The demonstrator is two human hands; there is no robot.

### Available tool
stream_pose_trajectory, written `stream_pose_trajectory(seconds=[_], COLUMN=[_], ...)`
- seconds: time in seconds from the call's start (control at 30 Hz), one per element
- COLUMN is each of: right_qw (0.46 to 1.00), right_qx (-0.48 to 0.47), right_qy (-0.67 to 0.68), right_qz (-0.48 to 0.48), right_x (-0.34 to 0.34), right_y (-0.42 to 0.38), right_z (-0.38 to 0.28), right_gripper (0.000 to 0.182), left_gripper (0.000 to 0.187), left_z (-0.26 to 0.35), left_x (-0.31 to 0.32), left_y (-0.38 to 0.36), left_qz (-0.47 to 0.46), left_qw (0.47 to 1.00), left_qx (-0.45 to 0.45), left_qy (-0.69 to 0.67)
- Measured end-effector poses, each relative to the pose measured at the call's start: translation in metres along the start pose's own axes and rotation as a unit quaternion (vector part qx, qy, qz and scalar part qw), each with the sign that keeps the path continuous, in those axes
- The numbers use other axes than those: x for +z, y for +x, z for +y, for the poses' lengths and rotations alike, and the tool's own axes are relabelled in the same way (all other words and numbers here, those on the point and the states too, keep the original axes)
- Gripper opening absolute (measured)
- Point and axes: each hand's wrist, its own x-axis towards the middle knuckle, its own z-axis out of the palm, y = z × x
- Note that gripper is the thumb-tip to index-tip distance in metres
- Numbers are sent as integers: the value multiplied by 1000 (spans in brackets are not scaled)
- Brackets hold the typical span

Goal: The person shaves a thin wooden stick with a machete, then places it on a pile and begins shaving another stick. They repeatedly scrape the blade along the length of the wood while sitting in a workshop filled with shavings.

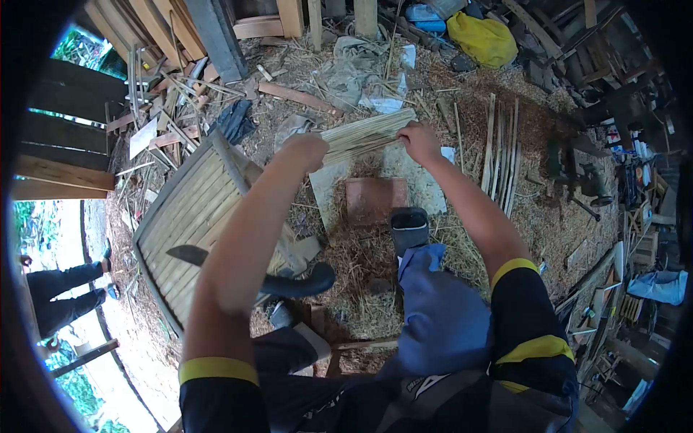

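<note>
My left hand [304, 153] is closed on the left end of a flat bundle of thin, pale strips [368, 136]. My right hand [420, 141] grips the right end, fingers bent over its edge. Held between both hands, the bundle tilts slightly up to the right, above a reddish-brown block [376, 200] and a pale sheet on the ground. Below my left forearm lies a knife with a curved dark blade [189, 254] and a thick black handle [299, 281], over a slatted wooden panel [189, 209].
Long thin strips [499, 155] lie on the shavings at the right. A yellow bag [482, 39] is at the top. Scrap wood and a dark metal tool [588, 180] stand around. Another person's legs [68, 289] show at the far left.
</note>
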Motion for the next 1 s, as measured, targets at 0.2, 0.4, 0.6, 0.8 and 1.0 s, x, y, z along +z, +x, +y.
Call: stream_pose_trajectory(seconds=[0.2,0.4,0.6,0.8,1.0], right_qw=[1000,998,998,998,985], right_qx=[-9,22,-43,-31,40], right_qy=[9,35,42,57,117], right_qz=[10,39,36,9,123], right_x=[59,75,93,90,67], right_y=[30,32,4,3,-23], right_z=[14,4,11,10,13], right_gripper=[18,26,31,40,36], left_gripper=[27,45,79,88,75], left_z=[7,31,56,60,69], left_x=[38,91,140,135,112], left_y=[77,120,134,133,144], left_qz=[62,69,5,-49,-80], left_qw=[997,992,988,986,984], left_qx=[2,-69,-130,-141,-157], left_qy=[-38,-80,-81,-76,23])
